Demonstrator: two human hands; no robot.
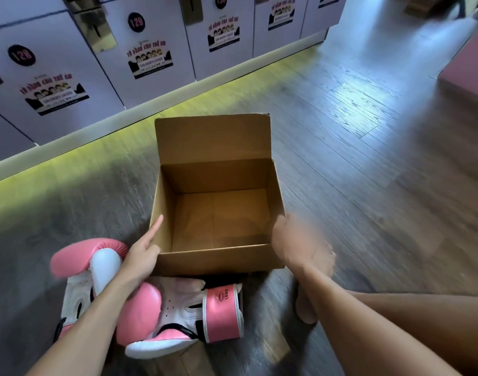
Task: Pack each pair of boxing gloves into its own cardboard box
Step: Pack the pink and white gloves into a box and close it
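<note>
Two bare forearms reach in from the bottom edge, with a bare leg along the lower right. The left hand (140, 257) rests against the near left corner of an open brown cardboard box (219, 257), its forefinger stretched along the left wall and the other fingers curled, gripping nothing. The right hand (300, 245) is blurred at the box's near right corner, fingers loosely spread beside the wall; whether they grip it I cannot tell. The box stands on a dark grey wood-plank floor (354, 158), nothing inside it, its far flap standing upright. Two pink-and-white padded boxing gloves lie on the floor just in front of the box, outside it: one glove (80, 259) to the left under the left forearm, the other glove (178, 316) touching the box's near wall, its pink wrist cuff pointing right. Behind the box, a row of pale lilac locker doors (156, 85) runs along the wall, three round number badges legible as 128, 129 and 130, and four printed stickers on the doors. A yellow-green glow lines the plinth below them. A pink block (468, 71) sits at the right edge, well apart.
</note>
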